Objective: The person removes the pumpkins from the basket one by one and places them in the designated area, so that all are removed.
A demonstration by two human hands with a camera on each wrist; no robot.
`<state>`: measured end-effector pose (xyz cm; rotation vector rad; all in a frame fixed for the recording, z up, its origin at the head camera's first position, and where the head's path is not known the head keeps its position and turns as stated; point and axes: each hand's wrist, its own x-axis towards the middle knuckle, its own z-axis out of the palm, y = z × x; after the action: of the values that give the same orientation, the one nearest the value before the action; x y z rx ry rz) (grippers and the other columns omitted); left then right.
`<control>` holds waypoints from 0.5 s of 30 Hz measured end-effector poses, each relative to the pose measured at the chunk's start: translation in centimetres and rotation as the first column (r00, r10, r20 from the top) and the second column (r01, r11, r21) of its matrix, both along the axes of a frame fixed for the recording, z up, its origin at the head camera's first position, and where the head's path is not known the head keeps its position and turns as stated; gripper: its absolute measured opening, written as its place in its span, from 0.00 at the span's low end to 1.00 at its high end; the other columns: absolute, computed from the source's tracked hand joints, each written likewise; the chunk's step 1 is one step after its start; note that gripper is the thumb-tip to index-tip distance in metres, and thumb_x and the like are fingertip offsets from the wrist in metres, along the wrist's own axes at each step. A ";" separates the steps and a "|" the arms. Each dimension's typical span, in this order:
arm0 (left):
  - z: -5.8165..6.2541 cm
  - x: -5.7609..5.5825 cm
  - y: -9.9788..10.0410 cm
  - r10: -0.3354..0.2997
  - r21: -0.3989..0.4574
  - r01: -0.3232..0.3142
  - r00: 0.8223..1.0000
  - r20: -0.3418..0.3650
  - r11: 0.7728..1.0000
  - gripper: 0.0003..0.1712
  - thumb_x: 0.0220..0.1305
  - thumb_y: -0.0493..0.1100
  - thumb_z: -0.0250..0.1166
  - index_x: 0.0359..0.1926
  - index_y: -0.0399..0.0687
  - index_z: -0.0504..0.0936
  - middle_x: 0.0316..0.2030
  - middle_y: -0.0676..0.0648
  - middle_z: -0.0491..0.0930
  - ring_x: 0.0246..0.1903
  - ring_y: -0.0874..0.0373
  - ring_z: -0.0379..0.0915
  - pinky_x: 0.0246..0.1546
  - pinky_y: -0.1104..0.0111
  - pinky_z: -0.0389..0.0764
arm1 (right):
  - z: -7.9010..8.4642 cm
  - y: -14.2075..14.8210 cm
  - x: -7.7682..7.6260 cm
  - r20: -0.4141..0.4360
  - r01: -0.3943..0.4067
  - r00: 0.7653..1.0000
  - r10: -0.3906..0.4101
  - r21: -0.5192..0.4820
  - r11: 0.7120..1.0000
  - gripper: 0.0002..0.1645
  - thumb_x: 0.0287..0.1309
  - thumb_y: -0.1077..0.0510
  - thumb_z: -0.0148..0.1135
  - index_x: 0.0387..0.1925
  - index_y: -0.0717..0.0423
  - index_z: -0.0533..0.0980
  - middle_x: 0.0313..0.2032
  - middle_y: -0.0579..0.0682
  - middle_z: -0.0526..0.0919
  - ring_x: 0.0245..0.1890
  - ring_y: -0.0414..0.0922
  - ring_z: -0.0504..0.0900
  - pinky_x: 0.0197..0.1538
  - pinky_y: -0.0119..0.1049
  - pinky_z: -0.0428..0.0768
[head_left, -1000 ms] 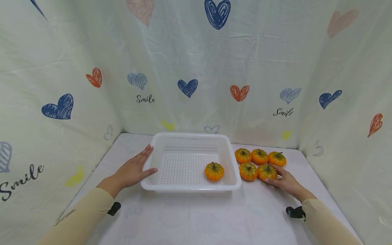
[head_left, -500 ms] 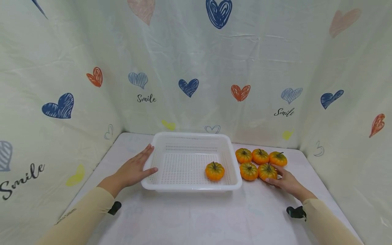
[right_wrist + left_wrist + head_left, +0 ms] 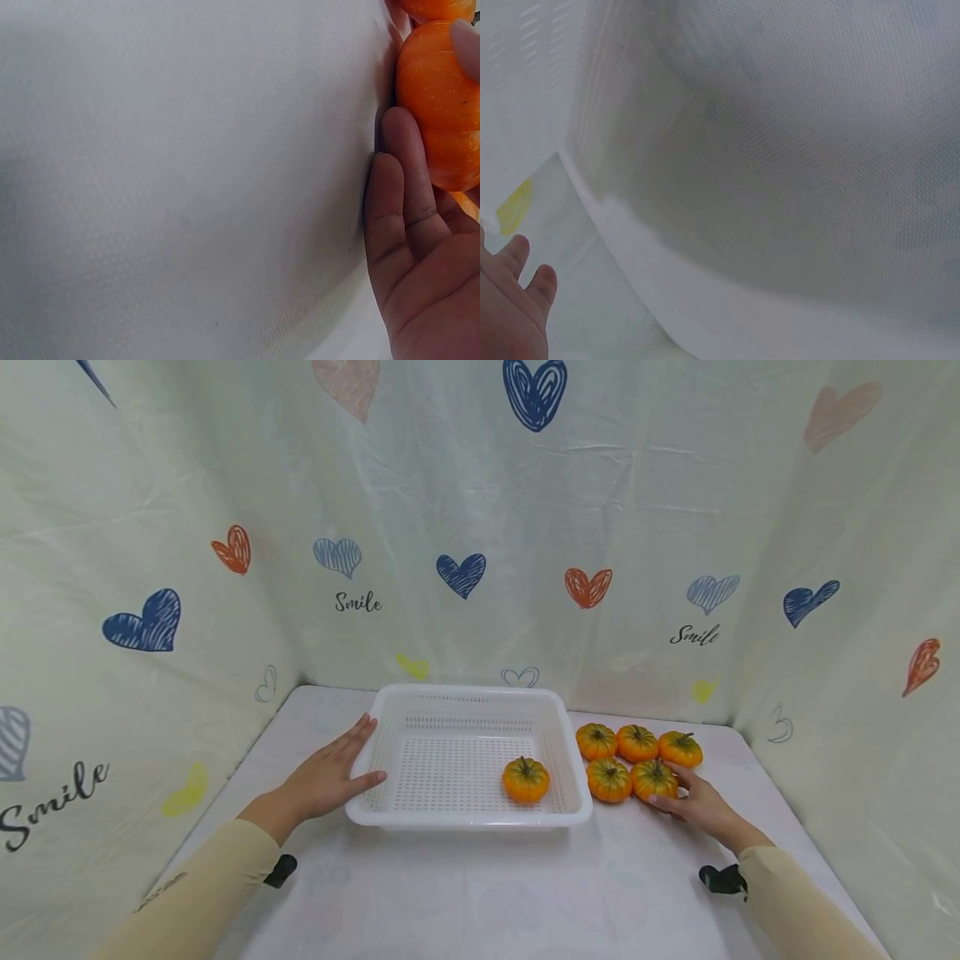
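A white plastic basket (image 3: 465, 818) with a perforated floor sits on the table. One small orange pumpkin (image 3: 526, 780) with a green-streaked top lies inside it, toward the right. My left hand (image 3: 322, 781) rests against the basket's left rim with fingers extended; the left wrist view shows part of this hand (image 3: 514, 300) beside the basket wall. To the right of the basket, my right hand (image 3: 701, 806) holds another small pumpkin (image 3: 654, 781) between thumb and fingers. That pumpkin (image 3: 435, 105) still stands on the table in the right wrist view, with fingers along its lower side.
Several more pumpkins stand close around the held one: a front one (image 3: 608, 779) beside the basket, and a back row with a left (image 3: 596, 741), a middle (image 3: 637, 742) and a right pumpkin (image 3: 680, 748). A heart-printed curtain (image 3: 465, 635) encloses the table (image 3: 465, 893).
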<state>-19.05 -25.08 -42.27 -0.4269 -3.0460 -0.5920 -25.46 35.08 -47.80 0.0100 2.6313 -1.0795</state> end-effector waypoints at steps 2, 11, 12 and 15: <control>-0.2 -0.1 0.0 -0.001 -0.001 0.001 1.000 -0.004 1.000 0.51 0.70 0.64 0.56 0.79 0.41 0.46 0.78 0.40 0.43 0.74 0.39 0.45 0.67 0.41 0.56 | 0.0 0.0 0.0 -0.002 0.000 1.000 0.000 -0.001 1.000 0.65 0.54 0.35 0.71 0.76 0.65 0.46 0.66 0.77 0.57 0.56 0.65 0.71 0.55 0.53 0.79; -0.5 -0.4 -0.2 -0.002 -0.011 0.002 1.000 -0.012 1.000 0.52 0.69 0.65 0.57 0.79 0.41 0.46 0.78 0.40 0.43 0.74 0.39 0.45 0.68 0.42 0.55 | 0.2 -0.1 0.2 0.002 -0.009 1.000 0.009 0.007 1.000 0.66 0.54 0.33 0.69 0.77 0.63 0.45 0.67 0.77 0.56 0.58 0.66 0.69 0.58 0.58 0.75; -0.6 -0.4 -0.2 -0.001 -0.010 0.001 1.000 -0.012 1.000 0.52 0.69 0.65 0.57 0.79 0.41 0.46 0.78 0.40 0.43 0.74 0.39 0.45 0.68 0.42 0.55 | 0.2 -0.1 0.2 0.001 -0.009 1.000 0.009 0.007 1.000 0.67 0.54 0.32 0.69 0.77 0.63 0.45 0.66 0.77 0.56 0.58 0.65 0.69 0.58 0.58 0.75; -0.5 -0.4 -0.2 0.001 -0.010 -0.001 1.000 -0.010 1.000 0.51 0.69 0.64 0.57 0.79 0.41 0.46 0.78 0.40 0.43 0.74 0.39 0.45 0.68 0.42 0.55 | 0.2 -0.1 0.2 -0.001 -0.010 1.000 0.010 0.010 1.000 0.67 0.53 0.32 0.70 0.77 0.63 0.45 0.66 0.77 0.56 0.57 0.66 0.70 0.57 0.57 0.76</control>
<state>-19.43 -25.29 -42.80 -0.4269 -3.0405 -0.5733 -25.25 35.00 -47.64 -0.0011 2.6354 -1.0630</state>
